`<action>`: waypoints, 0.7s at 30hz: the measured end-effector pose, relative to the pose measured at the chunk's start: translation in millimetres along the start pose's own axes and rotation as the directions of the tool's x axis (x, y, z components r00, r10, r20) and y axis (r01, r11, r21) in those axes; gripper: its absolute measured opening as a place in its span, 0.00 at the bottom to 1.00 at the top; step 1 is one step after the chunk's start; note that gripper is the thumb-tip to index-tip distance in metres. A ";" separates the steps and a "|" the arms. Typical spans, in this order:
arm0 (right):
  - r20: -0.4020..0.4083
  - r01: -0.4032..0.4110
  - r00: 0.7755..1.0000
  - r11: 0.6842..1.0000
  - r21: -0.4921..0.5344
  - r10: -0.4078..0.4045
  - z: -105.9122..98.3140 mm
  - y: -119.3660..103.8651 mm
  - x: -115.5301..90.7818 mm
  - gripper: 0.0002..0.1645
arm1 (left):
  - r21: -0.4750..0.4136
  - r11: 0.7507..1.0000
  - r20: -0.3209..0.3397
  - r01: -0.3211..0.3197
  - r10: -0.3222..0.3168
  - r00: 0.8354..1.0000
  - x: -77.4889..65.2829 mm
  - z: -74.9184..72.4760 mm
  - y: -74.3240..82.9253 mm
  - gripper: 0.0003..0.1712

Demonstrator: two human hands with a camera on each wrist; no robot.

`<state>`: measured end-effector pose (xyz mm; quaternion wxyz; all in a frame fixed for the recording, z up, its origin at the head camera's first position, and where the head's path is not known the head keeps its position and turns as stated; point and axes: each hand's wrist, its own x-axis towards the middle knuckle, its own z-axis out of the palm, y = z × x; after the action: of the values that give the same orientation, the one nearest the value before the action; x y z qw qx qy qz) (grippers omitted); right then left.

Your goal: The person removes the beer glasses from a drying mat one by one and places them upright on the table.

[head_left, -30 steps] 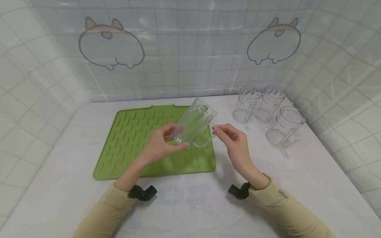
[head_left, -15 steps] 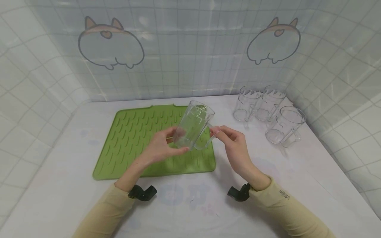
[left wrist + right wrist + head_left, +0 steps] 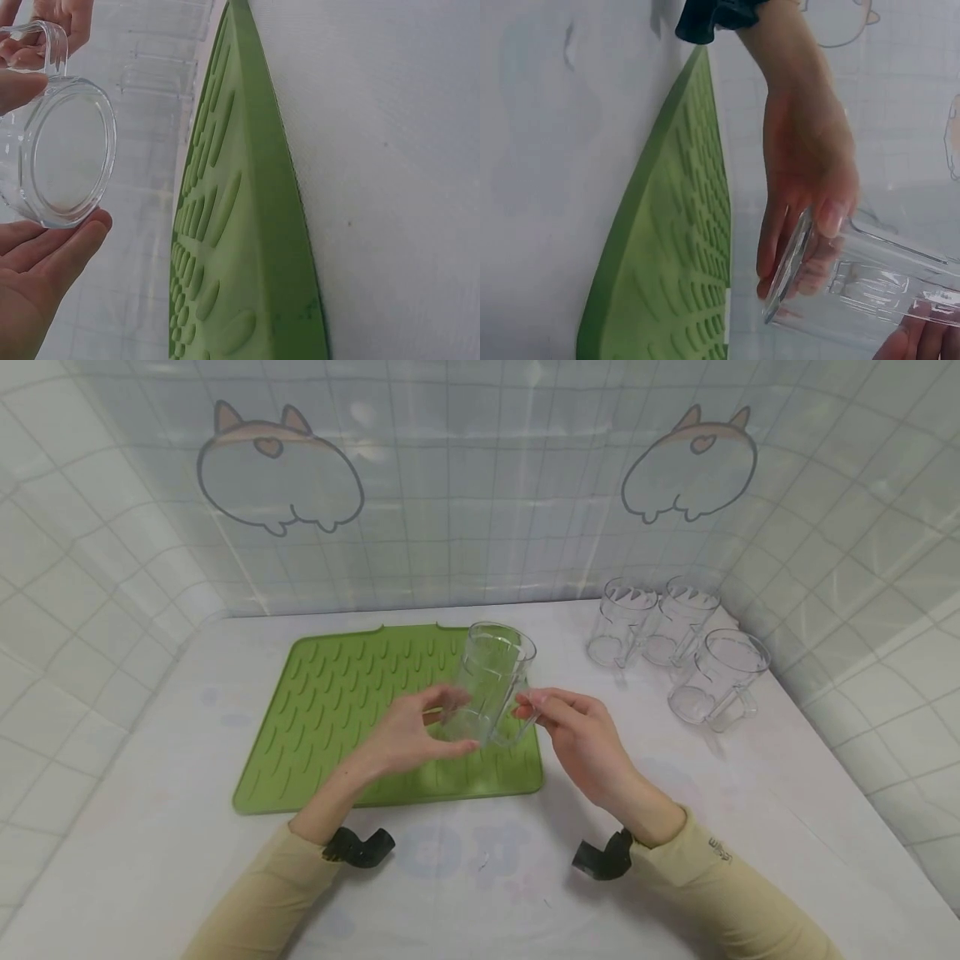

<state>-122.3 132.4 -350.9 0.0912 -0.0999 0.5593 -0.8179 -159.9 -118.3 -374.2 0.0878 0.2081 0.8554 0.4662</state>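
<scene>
A clear mug [image 3: 489, 672] is held in the air over the right part of a green ridged mat [image 3: 330, 727], its rim up and leaning slightly right. My left hand [image 3: 405, 731] grips the mug low on its body, thumb on the near side and fingers on the far side. With thumb and fingers, my right hand [image 3: 581, 735] pinches the handle. The left wrist view shows the mug's round base [image 3: 71, 150] between my left thumb and fingers, apart from the mat. No contents show inside the mug.
Several similar clear mugs stand upright at the right: two side by side at the back [image 3: 622, 622] [image 3: 681, 622] and one closer [image 3: 720, 677]. A tiled-pattern curtain [image 3: 480, 485] encloses the white-covered table [image 3: 450, 902] at the back and sides.
The mug has tipped from a strong rightward lean to nearly upright and come slightly lower. My right hand has shifted a little left with the handle; the left hand keeps its grip.
</scene>
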 end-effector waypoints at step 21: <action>0.087 -0.032 0.996 0.999 0.025 0.030 5.4 -0.8 -6.4 0.17 | -0.020 0.999 0.035 0.025 -0.025 0.999 0.8 1.1 -2.9 0.44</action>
<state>-114.7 129.5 -348.7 0.1296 -0.1254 0.5454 -0.8185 -161.1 -118.5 -377.2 0.1107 0.2047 0.8513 0.4702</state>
